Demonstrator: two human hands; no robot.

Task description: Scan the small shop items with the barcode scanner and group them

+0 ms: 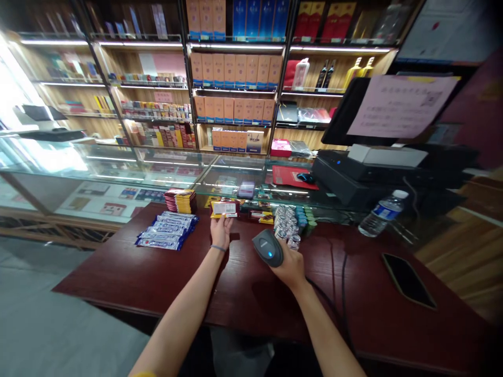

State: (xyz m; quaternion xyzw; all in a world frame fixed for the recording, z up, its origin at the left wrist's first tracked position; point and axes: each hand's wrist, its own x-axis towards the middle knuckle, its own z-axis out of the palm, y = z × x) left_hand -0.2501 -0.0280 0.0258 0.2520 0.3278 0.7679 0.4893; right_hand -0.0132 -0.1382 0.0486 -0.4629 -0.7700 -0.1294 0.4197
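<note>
My left hand (220,232) grips a small red-and-yellow packet (223,209) by its near edge, its white barcode label showing. In my right hand (291,264) is a dark grey barcode scanner (268,248) with a lit blue light, its head angled towards the packet. To the left of the packet stands a stack of similar red-and-yellow packets (179,201). Nearer lies a spread of blue-and-white wrapped packets (168,230). Just beyond the scanner are several small clear containers (286,222), with blue and green ones (304,217) beside them.
A water bottle (383,213) and a phone (408,280) are on the right of the dark red table (129,275). The scanner's cable (344,293) crosses it. Beyond are a glass counter (168,170), a mouse (305,178) on a red mat (286,176), and a monitor (341,112).
</note>
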